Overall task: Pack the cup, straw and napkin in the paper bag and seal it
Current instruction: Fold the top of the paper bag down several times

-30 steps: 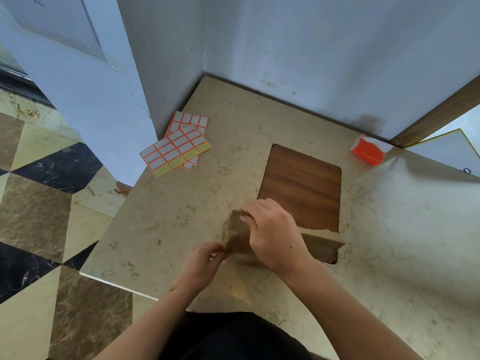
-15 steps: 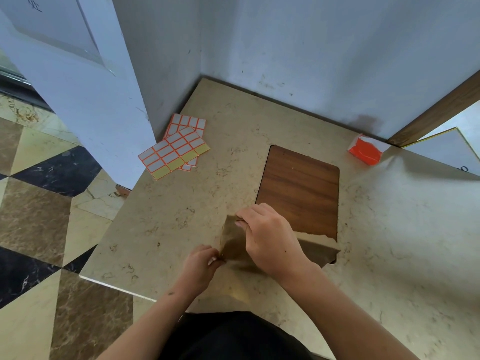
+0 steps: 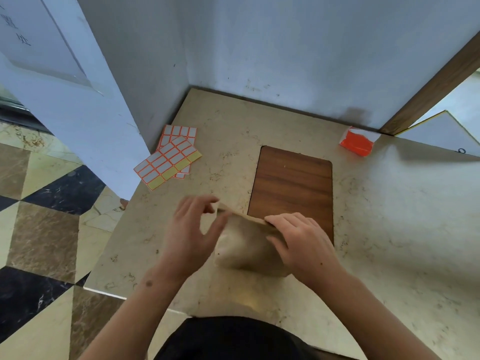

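Paper bag (image 3: 249,245), lying on the worktop (image 3: 389,229) near its front edge, is best sealed if its folded top is kept pinned flat under the right hand (image 3: 301,242) while the left hand (image 3: 192,229), fingers loosely spread and empty beside the fold's corner, is used to crease it.

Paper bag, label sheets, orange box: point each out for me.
paper bag (image 3: 246,245), head view, on its creased front face
label sheets (image 3: 170,162), head view, middle of the top sheet
orange box (image 3: 358,143), head view, its orange side

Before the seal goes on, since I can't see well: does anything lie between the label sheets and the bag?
Nothing visible does. Bare counter lies between the label sheets and the paper bag; only the left hand is at that side.
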